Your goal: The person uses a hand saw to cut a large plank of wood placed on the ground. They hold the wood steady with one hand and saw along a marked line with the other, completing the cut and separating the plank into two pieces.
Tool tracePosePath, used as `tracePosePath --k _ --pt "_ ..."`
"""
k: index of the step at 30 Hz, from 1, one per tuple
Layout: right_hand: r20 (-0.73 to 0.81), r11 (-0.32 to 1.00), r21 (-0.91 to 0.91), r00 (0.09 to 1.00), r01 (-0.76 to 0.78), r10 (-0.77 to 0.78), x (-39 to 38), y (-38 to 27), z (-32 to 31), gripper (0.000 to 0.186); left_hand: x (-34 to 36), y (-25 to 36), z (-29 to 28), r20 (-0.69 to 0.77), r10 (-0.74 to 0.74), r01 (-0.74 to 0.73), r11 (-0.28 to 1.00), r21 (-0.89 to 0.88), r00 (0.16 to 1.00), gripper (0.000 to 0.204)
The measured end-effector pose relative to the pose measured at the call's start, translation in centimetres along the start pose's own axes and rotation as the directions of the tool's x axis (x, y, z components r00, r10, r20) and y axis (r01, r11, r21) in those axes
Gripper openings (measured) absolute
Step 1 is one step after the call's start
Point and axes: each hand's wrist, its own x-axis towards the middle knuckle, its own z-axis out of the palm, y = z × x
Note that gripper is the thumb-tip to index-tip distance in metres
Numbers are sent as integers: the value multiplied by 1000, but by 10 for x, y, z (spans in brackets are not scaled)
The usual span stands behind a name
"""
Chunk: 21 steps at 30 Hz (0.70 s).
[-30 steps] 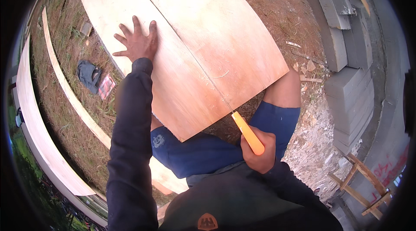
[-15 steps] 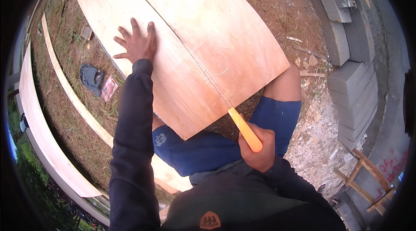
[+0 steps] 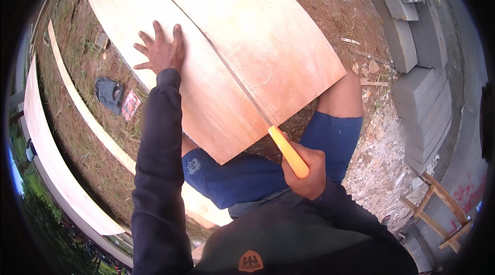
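A wide pale plywood sheet point(image 3: 268, 43) lies across my lap and bare knee, with a long straight slit running down it toward me. My left hand point(image 3: 163, 51) rests flat on the sheet just left of the slit, fingers spread. Near the sheet's near edge, my right hand point(image 3: 305, 171) is closed round the orange handle point(image 3: 286, 148) of a saw. Its blade point(image 3: 260, 111) is set in the slit, mostly hidden below the surface.
Long wooden strips point(image 3: 87, 106) lie on the grass at left, beside a dark cloth point(image 3: 107, 92) and a red checkered packet point(image 3: 131, 105). Grey blocks point(image 3: 415, 115) are stacked at right, with a small wooden frame point(image 3: 433, 210) near them and wood scraps point(image 3: 374, 69) on the ground.
My right hand and the saw handle have shifted a little forward and left along the slit. My left hand stays in almost the same place; the whole view has shifted slightly.
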Motion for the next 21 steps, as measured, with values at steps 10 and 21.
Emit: tracePosePath --k 10,21 --pt "-11 998 -14 998 58 -58 184 -6 98 17 0 10 4 -24 26 -25 999 42 999 80" --pt "16 999 -23 1000 -23 23 77 -9 28 18 -1 6 6 -45 21 -19 998 52 999 79"
